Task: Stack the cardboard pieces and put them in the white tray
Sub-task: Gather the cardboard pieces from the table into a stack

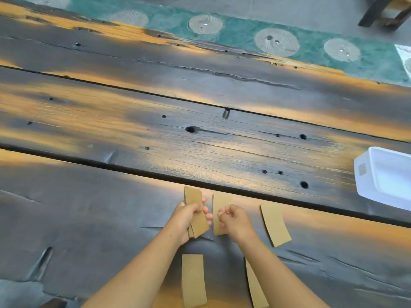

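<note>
My left hand (188,218) grips a small stack of curved brown cardboard pieces (195,207), held just above the dark wooden table. My right hand (233,220) is right beside it, fingers curled over another cardboard piece (219,203) that lies flat on the table; whether it pinches that piece is unclear. More loose pieces lie around: one to the right (275,225), one near my left forearm (193,281), one partly under my right forearm (255,287). The white tray (364,174) stands at the right edge, with nothing visible inside.
The table is made of dark, scorched planks with gaps (155,172) between them and several knot holes. A green patterned runner (244,34) lies along the far side. A dark furniture leg (375,12) stands at the top right.
</note>
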